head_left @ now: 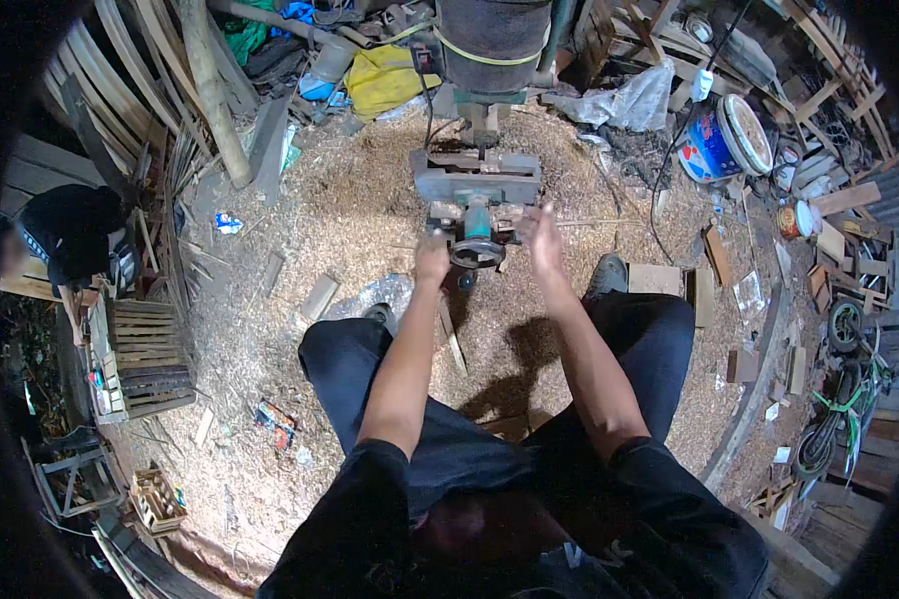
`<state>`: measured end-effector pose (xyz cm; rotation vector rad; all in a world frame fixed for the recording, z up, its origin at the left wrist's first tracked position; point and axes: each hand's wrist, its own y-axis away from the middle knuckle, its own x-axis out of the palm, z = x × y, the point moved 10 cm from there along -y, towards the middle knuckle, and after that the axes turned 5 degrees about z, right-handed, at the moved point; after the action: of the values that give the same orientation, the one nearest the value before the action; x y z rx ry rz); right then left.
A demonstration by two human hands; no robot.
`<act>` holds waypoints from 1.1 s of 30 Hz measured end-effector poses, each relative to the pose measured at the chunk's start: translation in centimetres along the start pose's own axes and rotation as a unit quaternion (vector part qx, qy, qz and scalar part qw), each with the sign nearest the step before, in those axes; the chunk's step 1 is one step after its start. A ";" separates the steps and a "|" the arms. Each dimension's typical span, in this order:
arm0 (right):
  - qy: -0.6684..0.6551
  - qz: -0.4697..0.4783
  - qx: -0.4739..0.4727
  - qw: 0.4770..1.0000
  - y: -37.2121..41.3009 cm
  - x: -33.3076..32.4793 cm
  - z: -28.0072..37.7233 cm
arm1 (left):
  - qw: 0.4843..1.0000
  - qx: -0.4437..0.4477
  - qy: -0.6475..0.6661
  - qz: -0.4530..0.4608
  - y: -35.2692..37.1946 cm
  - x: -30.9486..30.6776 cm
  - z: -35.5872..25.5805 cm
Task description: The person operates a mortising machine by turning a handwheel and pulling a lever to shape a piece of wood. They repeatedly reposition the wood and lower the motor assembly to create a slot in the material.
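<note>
In front of me stands a machine with a metal vise [479,185] on a green carriage and a round handwheel [477,254] facing me. My left hand [433,260] is just left of the handwheel, at the carriage's left end. Its fingers look curled, and what they hold, if anything, is too small to make out. On the other side, my right hand [544,243] is beside the carriage's right end, its fingers stretched forward and nothing visible in them. A dark knob [465,283] hangs below the handwheel.
Wood shavings cover the floor [340,215]. A blue-and-white bucket [709,145], a yellow cloth [385,80] and a dangling cord surround the machine. Wood offcuts [320,297] lie near my feet. At left, another person [70,235] bends near a slatted crate [150,344].
</note>
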<state>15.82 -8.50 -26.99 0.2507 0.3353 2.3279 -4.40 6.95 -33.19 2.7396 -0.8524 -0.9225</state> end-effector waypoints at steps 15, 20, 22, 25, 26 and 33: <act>0.026 0.076 0.049 0.996 -2.6 -0.9 -8.7 | 0.994 0.001 0.111 0.005 1.6 1.5 -7.3; 0.024 0.170 0.090 0.981 -0.7 5.1 -19.7 | 0.991 0.107 0.001 -0.077 1.4 2.0 -7.4; 0.040 0.162 0.097 0.981 0.1 6.6 -20.2 | 0.997 0.026 0.062 -0.030 1.9 1.6 -6.4; 0.040 0.131 0.109 0.985 1.2 6.7 -17.0 | 0.994 -0.012 0.075 -0.081 -2.5 3.8 0.6; 0.050 0.102 0.073 0.991 2.0 6.0 -14.4 | 0.999 0.020 -0.023 -0.040 -2.3 3.3 -1.1; -0.076 -0.014 0.061 0.995 -2.9 2.3 -15.6 | 0.995 0.041 -0.086 -0.042 1.3 1.1 -11.0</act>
<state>11.80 -7.44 -42.49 0.4783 0.4031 2.2466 2.16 4.65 -24.50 2.8180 -0.8246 -1.1785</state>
